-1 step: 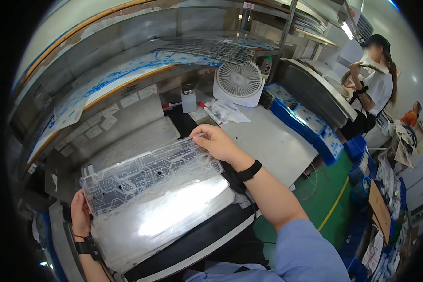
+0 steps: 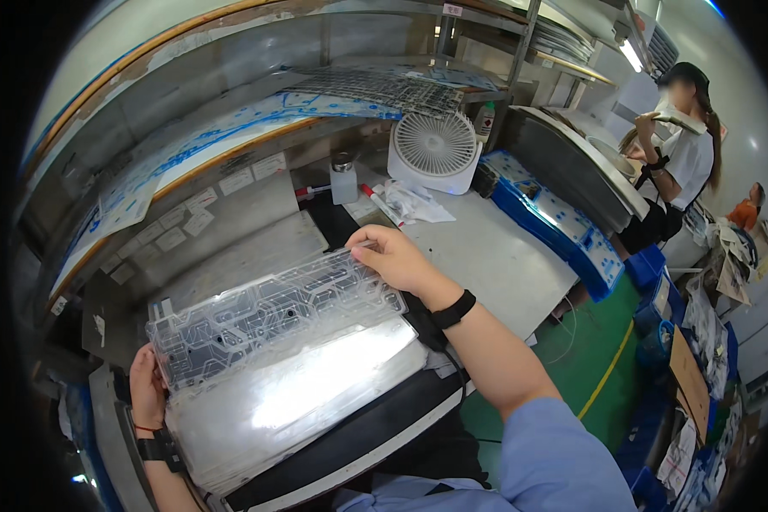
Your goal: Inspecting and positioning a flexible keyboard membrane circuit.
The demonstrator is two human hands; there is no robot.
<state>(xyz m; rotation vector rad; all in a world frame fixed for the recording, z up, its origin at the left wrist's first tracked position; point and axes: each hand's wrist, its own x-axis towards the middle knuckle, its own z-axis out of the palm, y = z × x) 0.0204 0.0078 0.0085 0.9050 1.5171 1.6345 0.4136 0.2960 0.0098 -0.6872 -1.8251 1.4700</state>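
Observation:
A clear plastic circuit sheet, printed with pale angular lines, lies tilted across the middle of the view. My right hand pinches its upper right corner between thumb and fingers. At the other end, my left hand grips the lower left edge, its fingers partly hidden behind the sheet. Below the circuit sheet rests a stack of shiny silvery sheets, with a bright glare on top. Whether the circuit sheet touches that stack I cannot tell.
Behind my right hand stand a white fan, a capped bottle, a red marker and crumpled tissue. A blue-wrapped stack lies to the right. A shelf overhangs the bench. A co-worker stands at far right.

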